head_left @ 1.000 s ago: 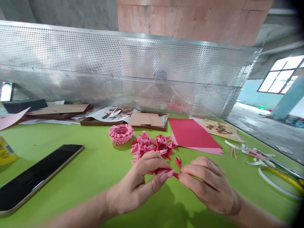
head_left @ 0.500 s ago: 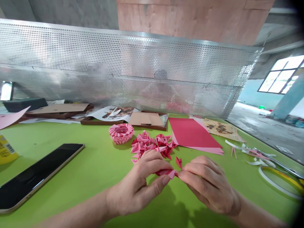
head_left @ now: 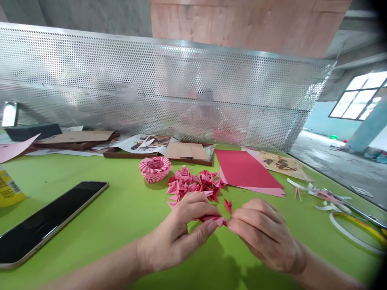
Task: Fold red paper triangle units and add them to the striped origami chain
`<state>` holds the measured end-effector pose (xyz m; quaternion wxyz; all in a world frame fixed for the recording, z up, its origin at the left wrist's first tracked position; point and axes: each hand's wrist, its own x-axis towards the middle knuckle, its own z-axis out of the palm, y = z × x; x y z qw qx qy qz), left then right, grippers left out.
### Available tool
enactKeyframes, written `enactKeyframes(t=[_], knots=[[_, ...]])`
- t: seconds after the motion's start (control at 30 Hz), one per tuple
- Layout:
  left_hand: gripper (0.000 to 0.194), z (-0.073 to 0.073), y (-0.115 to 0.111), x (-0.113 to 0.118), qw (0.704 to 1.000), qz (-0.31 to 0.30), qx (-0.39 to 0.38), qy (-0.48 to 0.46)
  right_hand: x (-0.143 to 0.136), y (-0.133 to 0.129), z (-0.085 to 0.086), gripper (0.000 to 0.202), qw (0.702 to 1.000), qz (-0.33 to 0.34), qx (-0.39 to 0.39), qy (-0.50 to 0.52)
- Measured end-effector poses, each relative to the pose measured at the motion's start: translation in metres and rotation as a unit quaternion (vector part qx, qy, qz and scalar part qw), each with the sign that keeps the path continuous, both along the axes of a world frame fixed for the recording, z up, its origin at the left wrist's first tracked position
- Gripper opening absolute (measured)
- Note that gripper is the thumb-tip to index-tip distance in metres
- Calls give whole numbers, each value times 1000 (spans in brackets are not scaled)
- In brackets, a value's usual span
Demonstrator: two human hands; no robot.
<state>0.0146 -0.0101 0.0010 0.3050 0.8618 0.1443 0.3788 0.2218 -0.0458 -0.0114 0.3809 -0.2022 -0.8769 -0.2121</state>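
Between thumb and fingers, my left hand (head_left: 184, 233) pinches folded paper pieces (head_left: 215, 220) in pink and red, partly hidden by the fingers. My right hand (head_left: 266, 235) is closed at their right end, its fingertips on a small red tip. Just beyond the hands a single red folded piece (head_left: 228, 206) lies on the green table (head_left: 127, 217). Farther back is a heap of pink and red folded paper pieces (head_left: 193, 183). Left of the heap stands a round pink-and-white bowl-like paper model (head_left: 155, 169) with an open top.
Red and pink paper sheets (head_left: 248, 169) lie behind the hands to the right. A phone (head_left: 51, 221) rests at left. White strips, scissors (head_left: 356, 207) and a tape roll (head_left: 359, 231) are at far right. Trays with cardboard (head_left: 184, 150) line the perforated metal screen (head_left: 169, 88).
Both hands keep nearly the same pinch on the folded paper pieces. The held pieces have tilted slightly; the whole view has shifted a little.
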Motion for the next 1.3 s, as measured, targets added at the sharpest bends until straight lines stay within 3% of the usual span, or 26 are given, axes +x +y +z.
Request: enactKeyframes(t=[0.23, 0.47, 0.63, 1.07, 1.3], knots=[[17, 0, 0, -1, 1000, 3, 21, 6, -1, 1, -6, 18, 999, -3, -30, 26], [19, -1, -2, 0, 993, 38, -110, -13, -13, 2, -3, 14, 980, -11, -145, 136], [20, 3, 0, 1, 981, 31, -192, -10, -18, 1, -2, 16, 964, -7, -198, 178], [19, 1, -3, 0, 987, 32, -155, -20, -10, 2, -1, 15, 993, -12, -68, 92], [19, -3, -2, -3, 995, 23, -92, -22, -6, 3, -1, 17, 996, 11, -73, 52]])
